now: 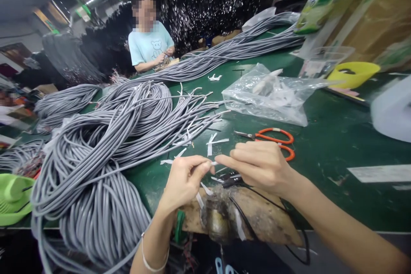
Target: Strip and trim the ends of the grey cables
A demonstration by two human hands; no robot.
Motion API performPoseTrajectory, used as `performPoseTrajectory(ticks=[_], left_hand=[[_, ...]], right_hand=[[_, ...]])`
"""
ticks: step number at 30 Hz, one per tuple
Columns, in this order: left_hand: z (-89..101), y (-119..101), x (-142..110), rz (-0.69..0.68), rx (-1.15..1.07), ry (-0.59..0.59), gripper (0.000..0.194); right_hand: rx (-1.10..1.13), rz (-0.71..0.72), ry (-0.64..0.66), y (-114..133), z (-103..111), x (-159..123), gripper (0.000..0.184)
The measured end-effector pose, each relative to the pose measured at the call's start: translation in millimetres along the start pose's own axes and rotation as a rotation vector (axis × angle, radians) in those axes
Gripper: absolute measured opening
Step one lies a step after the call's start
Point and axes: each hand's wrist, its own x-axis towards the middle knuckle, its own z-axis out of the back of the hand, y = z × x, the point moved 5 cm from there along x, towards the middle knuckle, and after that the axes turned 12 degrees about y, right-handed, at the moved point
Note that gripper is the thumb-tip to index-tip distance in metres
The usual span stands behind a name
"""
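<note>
My left hand (184, 178) and my right hand (257, 165) meet at the near edge of the green table (334, 145), both pinched on one small white piece (213, 163) held between their fingertips. Below them lies a stained wooden block (257, 216) with a dark metal pot (216, 220) and black wires. To the left is a big pile of grey cables (105, 145), whose stripped ends point toward my hands. White scraps (213, 142) lie scattered by those ends.
Orange-handled scissors (276, 139) lie just beyond my right hand. A clear plastic bag (272, 94) sits behind them, a yellow bowl (353, 72) and boxes at the right. A green fan (13, 197) is at the left edge. Another person (149, 43) works across the table.
</note>
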Motion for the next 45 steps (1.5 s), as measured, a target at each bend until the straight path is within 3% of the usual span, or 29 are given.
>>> performPoseTrajectory(ticks=[5,10,13,15,19,24,29,34,40,45], left_hand=[[2.8,-6.7,-3.9,-0.096,0.304,-0.056,0.025],[2.7,-13.5,-8.5,-0.215,0.557,-0.173,0.025],[4.3,-13.9,-9.0,-0.212,0.495,-0.192,0.023],[5.8,-12.5,-8.6,-0.178,0.393,-0.171,0.022],[7.6,-11.7,-8.6,-0.126,0.288,-0.133,0.024],[8.8,-10.5,-8.6,-0.092,0.196,-0.095,0.029],[6.0,2.9,-5.7,0.061,0.004,-0.003,0.034],[3.1,9.1,-2.3,0.158,-0.007,-0.023,0.036],[0.7,6.4,0.0,0.211,0.166,-0.026,0.035],[3.7,9.3,-0.9,0.175,0.119,0.049,0.033]], right_hand=[[-0.076,-0.020,0.004,6.2,-7.2,1.8,0.031],[-0.068,-0.144,0.083,7.5,-21.6,2.7,0.031],[0.073,-0.244,0.098,2.3,-24.0,1.3,0.028],[0.165,-0.300,0.012,-2.7,-18.4,-0.9,0.020],[0.196,-0.196,-0.094,-3.2,-6.2,-3.2,0.018],[0.075,-0.061,-0.043,1.6,-4.6,-4.9,0.024],[-0.092,0.027,-0.022,10.5,-8.5,-4.3,0.020],[-0.265,0.054,0.088,22.7,-19.7,0.6,0.026],[-0.219,0.059,0.234,27.5,-33.9,0.0,0.030],[-0.067,-0.013,0.201,20.4,-34.3,-0.7,0.028]])
